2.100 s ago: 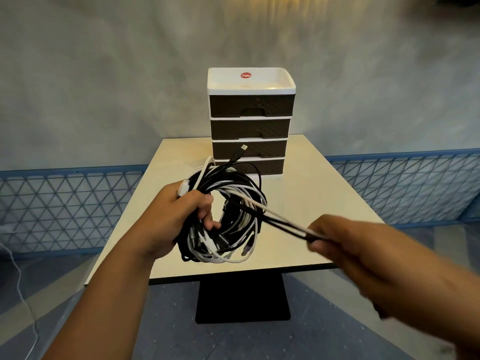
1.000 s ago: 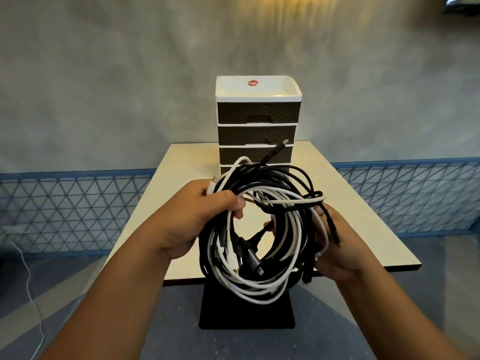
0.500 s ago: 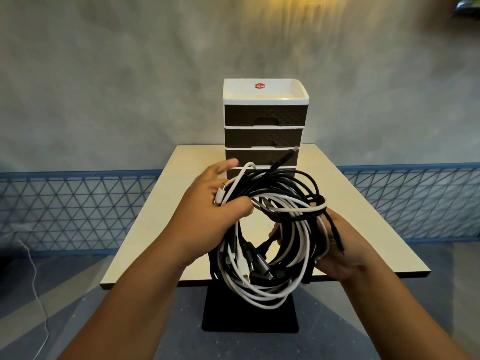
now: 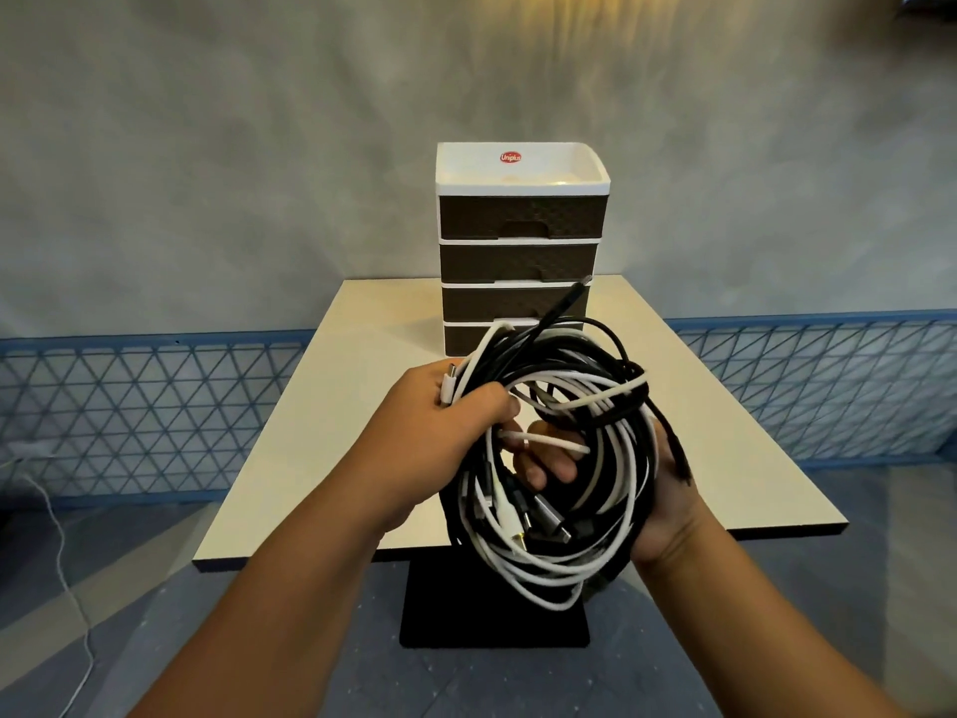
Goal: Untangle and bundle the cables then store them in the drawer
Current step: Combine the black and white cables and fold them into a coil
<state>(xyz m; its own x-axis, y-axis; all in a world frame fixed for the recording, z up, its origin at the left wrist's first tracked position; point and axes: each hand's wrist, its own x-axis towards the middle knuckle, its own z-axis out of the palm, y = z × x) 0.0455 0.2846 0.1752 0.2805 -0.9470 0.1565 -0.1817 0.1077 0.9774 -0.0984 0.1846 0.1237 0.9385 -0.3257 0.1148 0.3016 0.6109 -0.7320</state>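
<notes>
— What has your left hand got, there in the middle of the frame?

— My left hand [image 4: 445,417] is clenched on the upper left of the cable bundle [image 4: 559,458], thumb pressed over the strands, a white plug poking out above my fingers.

— And the bundle itself?

— A loose coil of black and white cables held up at centre frame, in front of the cream table [image 4: 699,432]. Several plugs dangle inside the loop, and one black end sticks up across the drawer unit [image 4: 522,246], whose drawers are all pushed in.

— Your right hand?

— My right hand [image 4: 668,489] cups the coil's right side from behind, fingers [image 4: 549,461] curled through the loop, closed on the strands.
</notes>
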